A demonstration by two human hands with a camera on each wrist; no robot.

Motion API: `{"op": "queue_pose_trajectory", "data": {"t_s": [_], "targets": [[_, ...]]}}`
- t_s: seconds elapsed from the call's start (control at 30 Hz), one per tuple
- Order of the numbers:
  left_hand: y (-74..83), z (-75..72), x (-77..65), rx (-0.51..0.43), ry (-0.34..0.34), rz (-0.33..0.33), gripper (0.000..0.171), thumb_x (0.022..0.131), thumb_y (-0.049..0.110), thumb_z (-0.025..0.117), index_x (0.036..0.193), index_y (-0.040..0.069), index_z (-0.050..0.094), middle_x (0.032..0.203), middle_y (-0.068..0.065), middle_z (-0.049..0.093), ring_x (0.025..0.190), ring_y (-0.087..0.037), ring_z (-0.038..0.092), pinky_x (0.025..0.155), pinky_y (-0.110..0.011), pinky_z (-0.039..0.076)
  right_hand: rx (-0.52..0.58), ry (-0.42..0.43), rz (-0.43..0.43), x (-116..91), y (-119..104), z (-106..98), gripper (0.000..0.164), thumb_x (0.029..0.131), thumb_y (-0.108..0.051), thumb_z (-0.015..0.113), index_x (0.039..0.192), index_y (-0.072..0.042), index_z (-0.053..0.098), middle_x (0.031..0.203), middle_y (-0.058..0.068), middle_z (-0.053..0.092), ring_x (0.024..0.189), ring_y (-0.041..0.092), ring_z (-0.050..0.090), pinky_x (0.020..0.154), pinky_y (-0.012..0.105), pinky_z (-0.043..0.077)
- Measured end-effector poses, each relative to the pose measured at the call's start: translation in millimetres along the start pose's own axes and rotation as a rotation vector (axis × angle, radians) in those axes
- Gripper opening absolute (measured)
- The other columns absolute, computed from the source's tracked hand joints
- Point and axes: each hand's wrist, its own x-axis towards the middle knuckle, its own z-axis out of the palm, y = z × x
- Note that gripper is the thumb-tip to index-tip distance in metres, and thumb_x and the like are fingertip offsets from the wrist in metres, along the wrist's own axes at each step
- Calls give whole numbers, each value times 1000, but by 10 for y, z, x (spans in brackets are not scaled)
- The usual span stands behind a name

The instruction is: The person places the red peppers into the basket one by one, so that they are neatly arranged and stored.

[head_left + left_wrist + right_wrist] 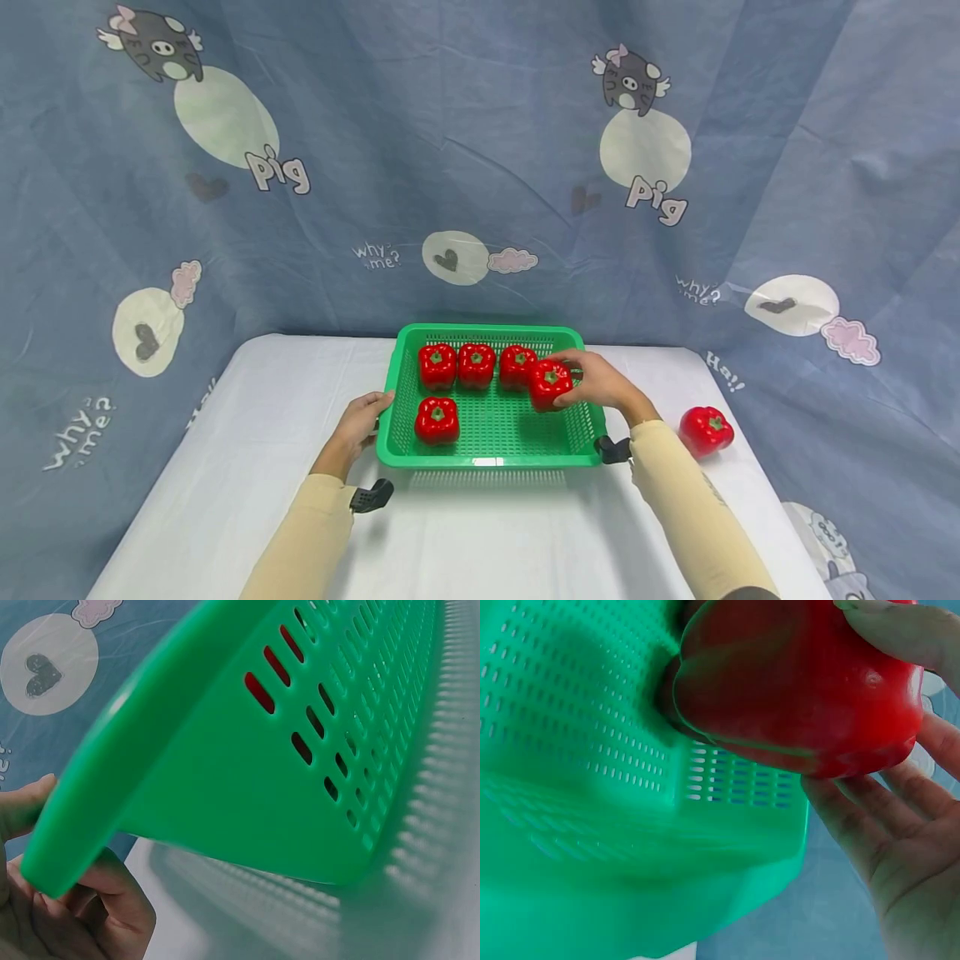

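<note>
A green plastic basket [487,461] with slotted walls stands on the white table. My left hand [365,417] grips its left rim, thumb above and fingers curled underneath in the left wrist view. Over the basket's right part, my right hand [596,382] holds a red bell pepper [551,385] between thumb and fingers. Inside the basket, three more red bell peppers line the back: one at the left [437,367], one beside it [476,365], and one [516,367] close to the held pepper. Another bell pepper [437,421] sits at the front left of the basket.
On the table to the right of the basket, beyond my right sleeve [690,500], lies one more red bell pepper [707,432] on its side. A blue cloth [480,167] printed with pigs hangs behind and around the white table [495,542].
</note>
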Motion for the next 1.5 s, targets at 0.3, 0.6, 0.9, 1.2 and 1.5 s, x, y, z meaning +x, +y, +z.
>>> {"op": "queue_pose_trajectory", "data": {"t_s": [0.3,0.6,0.9,1.2,1.5], "targets": [[12,-2,-15,4,4,-9,43,101,40,48,117,2,57,95,-3,66,80,-11,61,69,-26,53,-1,-38,2,125,-54,91,71,67,-8,86,132,-8,57,129,13,56,117,35,52,92,48,50],[5,-3,-22,7,7,-9,43,101,40,49,117,2,57,93,-3,65,79,-11,61,68,-26,53,-35,-104,-65,265,-123,253,67,70,-3,82,133,-6,57,130,14,57,118,32,53,95,49,48],[-17,-8,0,-13,3,1,45,100,42,49,119,2,57,95,-2,66,81,-11,62,70,-27,53,-127,-148,-35,410,-228,416,63,69,-4,83,127,-10,61,128,8,58,116,28,51,92,42,50],[-35,-6,12,-1,2,4,45,100,42,48,118,2,57,95,-3,66,80,-11,62,69,-26,53,-109,-204,10,541,-283,582,64,67,-5,87,126,-11,63,118,1,63,107,20,57,91,35,50],[-38,-12,21,-9,10,5,42,100,41,49,115,3,57,92,-2,66,78,-11,61,67,-26,52,-116,-262,56,598,-345,705,61,68,-8,87,124,-11,63,116,0,62,109,20,54,87,33,52]]}}
